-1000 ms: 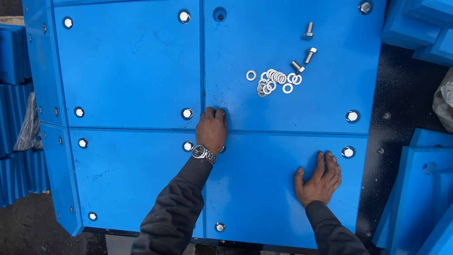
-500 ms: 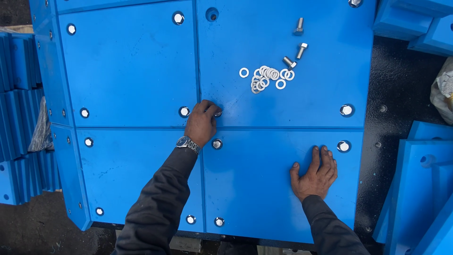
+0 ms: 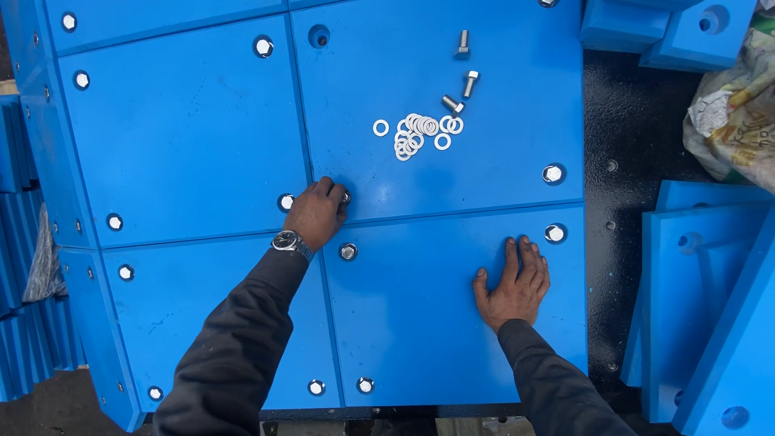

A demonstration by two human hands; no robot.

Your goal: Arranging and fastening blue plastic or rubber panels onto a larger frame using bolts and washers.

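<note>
Light was even, diffuse daylight from above, with no hard shadows. Only soft shade sat under the left hand (image 3: 316, 211) and right hand (image 3: 514, 284). The blue panels (image 3: 186, 137) were bright and saturated with mild sheen. Small glints showed on the washers (image 3: 418, 132) and bolts (image 3: 463, 42). Focus was sharp across the centre, with slight wide-angle bending at the edges.

I am leaning over a big blue panel assembly (image 3: 202, 137), four plates bolted at their corners. Lying loose on the upper right plate (image 3: 500, 161) are a cluster of silver washers (image 3: 417, 132) and three bolts (image 3: 463, 74) just above them.
</note>
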